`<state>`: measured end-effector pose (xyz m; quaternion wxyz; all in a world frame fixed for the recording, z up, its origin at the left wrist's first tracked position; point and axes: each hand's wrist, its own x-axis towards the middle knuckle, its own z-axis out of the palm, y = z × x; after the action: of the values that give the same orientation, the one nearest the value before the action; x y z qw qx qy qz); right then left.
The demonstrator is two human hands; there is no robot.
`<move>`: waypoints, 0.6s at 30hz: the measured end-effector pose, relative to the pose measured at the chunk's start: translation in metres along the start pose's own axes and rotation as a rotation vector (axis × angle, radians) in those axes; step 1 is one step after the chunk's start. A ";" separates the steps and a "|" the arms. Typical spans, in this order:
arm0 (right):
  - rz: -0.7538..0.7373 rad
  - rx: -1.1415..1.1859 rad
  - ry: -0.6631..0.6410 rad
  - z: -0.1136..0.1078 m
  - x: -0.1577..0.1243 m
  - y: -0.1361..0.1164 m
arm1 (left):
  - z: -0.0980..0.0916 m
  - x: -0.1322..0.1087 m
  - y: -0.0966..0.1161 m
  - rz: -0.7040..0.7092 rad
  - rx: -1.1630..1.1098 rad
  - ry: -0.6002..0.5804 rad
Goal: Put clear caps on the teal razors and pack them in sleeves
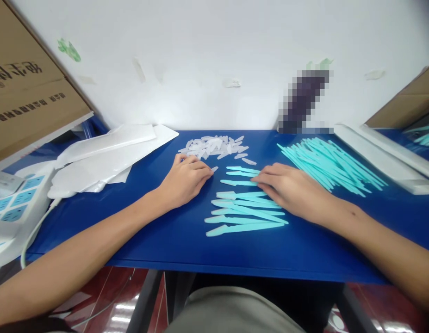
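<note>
My left hand [186,179] is closed, thumb and forefinger pinching a small translucent blade cap [215,169]. Behind it lies a loose heap of similar caps [210,147]. My right hand [287,188] pinches the handle of a turquoise eyebrow razor [237,183], whose head points left towards the cap; a gap separates the two. Other turquoise razors [249,227] lie in a rough row nearer me, their heads to the left, several with caps on. Two more lie just beyond the held razor. My right fingers hide some handle ends.
A large pile of turquoise razors [332,164] lies at the right. White plastic bags [106,150] and a power strip [21,199] occupy the left side. Cardboard boxes [34,88] stand at both sides, and a white wall [200,64] closes off the blue table [158,245] behind.
</note>
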<state>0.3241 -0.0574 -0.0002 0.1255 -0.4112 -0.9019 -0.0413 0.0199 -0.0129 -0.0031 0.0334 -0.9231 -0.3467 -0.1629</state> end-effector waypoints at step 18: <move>0.129 0.237 0.078 -0.004 0.004 -0.005 | -0.015 -0.006 -0.005 0.005 -0.086 -0.143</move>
<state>0.3184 -0.0588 0.0043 0.2106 -0.4488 -0.8665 0.0579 0.0082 -0.0150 0.0094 -0.0309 -0.9338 -0.3386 -0.1111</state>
